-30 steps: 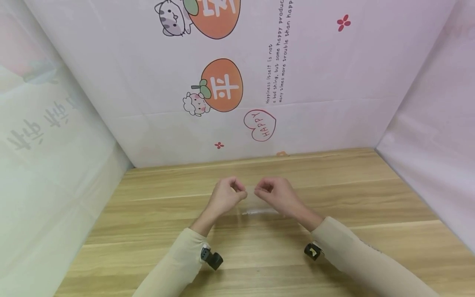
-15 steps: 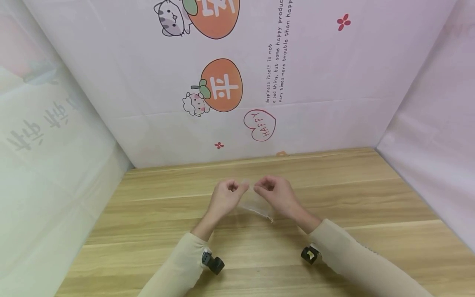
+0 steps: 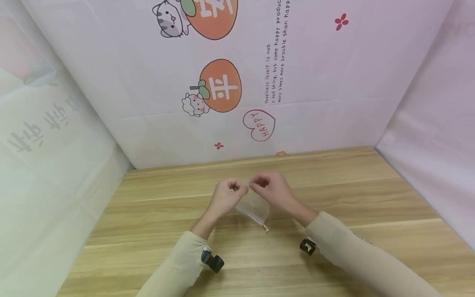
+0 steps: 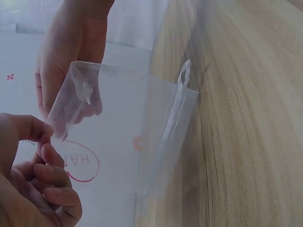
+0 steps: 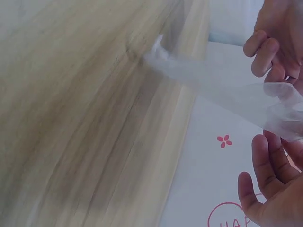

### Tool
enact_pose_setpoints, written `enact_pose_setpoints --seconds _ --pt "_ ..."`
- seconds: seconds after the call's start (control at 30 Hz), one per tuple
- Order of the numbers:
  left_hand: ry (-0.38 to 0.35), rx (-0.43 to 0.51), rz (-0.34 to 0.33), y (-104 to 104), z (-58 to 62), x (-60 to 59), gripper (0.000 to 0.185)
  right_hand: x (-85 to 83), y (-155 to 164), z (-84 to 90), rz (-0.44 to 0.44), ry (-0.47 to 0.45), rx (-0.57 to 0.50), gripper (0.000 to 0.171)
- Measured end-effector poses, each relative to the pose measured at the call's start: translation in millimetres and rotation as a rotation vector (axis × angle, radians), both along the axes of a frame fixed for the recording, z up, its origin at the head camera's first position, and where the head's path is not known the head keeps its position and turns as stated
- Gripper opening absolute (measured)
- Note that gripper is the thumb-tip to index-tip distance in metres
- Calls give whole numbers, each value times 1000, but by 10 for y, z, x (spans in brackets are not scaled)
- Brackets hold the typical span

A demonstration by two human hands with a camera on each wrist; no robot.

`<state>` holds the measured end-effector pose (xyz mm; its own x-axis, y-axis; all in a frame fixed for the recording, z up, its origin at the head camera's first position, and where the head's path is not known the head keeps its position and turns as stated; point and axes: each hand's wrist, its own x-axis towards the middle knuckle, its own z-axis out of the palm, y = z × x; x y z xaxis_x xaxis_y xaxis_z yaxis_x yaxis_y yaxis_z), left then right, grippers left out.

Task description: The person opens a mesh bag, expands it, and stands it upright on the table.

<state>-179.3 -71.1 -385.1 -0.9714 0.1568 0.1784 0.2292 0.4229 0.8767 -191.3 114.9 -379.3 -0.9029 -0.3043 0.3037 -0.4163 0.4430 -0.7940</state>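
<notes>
Lifted off the wooden table (image 3: 334, 198) now, the small sheer white drawstring pouch (image 3: 255, 208) hangs unopened, pinched by left hand (image 3: 227, 194) and right hand (image 3: 272, 190).

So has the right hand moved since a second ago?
Yes. The right hand has shifted slightly left, closer to the left hand, judged against the heart sticker on the wall.

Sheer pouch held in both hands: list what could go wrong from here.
1. The sheer pouch hangs above the wooden table, pinched only at its top edge by the left hand and right hand; a slack pinch could drop it.
2. The mesh looks very thin in the left wrist view, so pulling the hands apart might tear it.
3. The ribbon drawstring dangles loose and could snag a finger.
</notes>
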Motion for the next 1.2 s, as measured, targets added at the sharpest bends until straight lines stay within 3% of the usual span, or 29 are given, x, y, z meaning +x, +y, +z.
enact_pose_setpoints --seconds 0.47,0.7,0.97,1.2 --pt "0 -13 -1 -21 11 2 22 -7 -17 -7 -20 1 30 5" --pt "-57 -64 -23 -31 6 41 45 -39 -4 -36 -69 -57 -41 6" --pt "-66 -67 -6 13 52 44 22 -38 22 -11 -63 -74 -67 7" --pt "-10 -22 47 -8 56 24 20 -2 92 20 -15 -139 -31 10"
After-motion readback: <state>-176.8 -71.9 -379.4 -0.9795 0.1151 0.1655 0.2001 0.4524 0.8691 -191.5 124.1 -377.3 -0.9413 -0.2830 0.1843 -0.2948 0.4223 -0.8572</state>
